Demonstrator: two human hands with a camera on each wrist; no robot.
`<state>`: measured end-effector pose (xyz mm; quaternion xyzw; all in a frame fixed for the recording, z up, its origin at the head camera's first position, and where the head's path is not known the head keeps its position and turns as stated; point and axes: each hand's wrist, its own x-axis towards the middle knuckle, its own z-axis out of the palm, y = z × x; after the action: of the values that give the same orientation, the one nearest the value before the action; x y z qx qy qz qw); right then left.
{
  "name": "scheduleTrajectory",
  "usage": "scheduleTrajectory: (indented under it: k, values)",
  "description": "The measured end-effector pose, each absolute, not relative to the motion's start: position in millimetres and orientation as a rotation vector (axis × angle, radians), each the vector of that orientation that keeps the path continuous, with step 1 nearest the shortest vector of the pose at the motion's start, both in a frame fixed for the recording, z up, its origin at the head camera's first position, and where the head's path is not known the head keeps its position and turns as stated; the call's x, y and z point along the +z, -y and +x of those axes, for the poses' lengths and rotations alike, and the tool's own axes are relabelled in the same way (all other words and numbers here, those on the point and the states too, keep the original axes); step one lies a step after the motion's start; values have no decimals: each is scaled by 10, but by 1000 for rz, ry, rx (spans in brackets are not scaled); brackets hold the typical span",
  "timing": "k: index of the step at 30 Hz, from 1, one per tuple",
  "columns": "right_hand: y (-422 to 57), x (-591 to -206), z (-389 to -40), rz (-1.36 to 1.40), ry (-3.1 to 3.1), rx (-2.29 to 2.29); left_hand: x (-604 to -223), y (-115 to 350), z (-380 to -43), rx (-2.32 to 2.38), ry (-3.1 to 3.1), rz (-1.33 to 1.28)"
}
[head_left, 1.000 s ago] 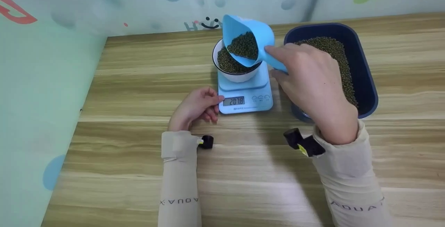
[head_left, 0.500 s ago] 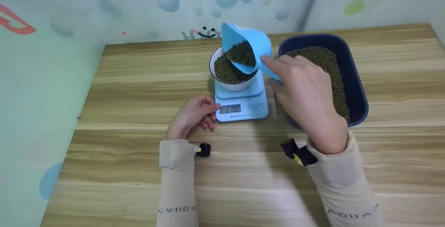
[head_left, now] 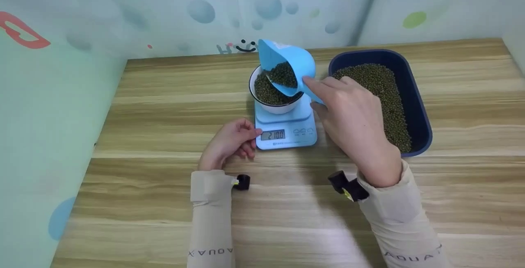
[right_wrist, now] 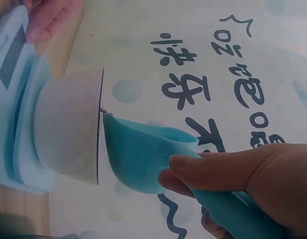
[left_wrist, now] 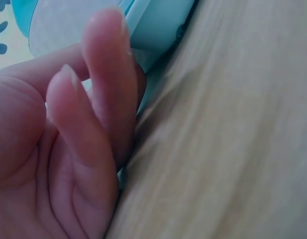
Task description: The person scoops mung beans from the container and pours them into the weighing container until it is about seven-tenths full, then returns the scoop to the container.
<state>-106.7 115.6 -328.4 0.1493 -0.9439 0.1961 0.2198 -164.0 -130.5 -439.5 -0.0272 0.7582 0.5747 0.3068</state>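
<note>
My right hand (head_left: 352, 114) grips the handle of a light-blue scoop (head_left: 305, 65), which is tilted left over a white, dark-rimmed bowl (head_left: 277, 108). Small dark green beans (head_left: 285, 75), like mung beans, lie in the scoop and nearly fill the bowl. In the right wrist view, the scoop's lip (right_wrist: 108, 119) is beside the bowl's rim. The bowl stands on a light-blue kitchen scale (head_left: 287, 140) whose display reads 210.0. My left hand (head_left: 231, 140) holds the scale's left edge by the display, thumb on top; its other fingers (left_wrist: 78, 119) are loosely curled beside it.
A dark-blue tub (head_left: 422, 136) of the same beans stands right of the scale, partly behind my right hand. The wooden table (head_left: 147, 186) meets a patterned wall covering (head_left: 176, 30) at the back and left.
The display has gone from 207.8 to 210.0, the same as half a second ago. The scoop stays tilted over the bowl. The head view has shifted, so the scene sits lower.
</note>
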Motion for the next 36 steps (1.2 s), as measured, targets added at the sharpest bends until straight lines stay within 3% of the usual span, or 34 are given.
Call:
scheduleTrajectory:
  k: [36]
  values:
    - [-1172,-3287,-1042,423,2612,559,-4435,1300,-1624,1534,-2036,-67]
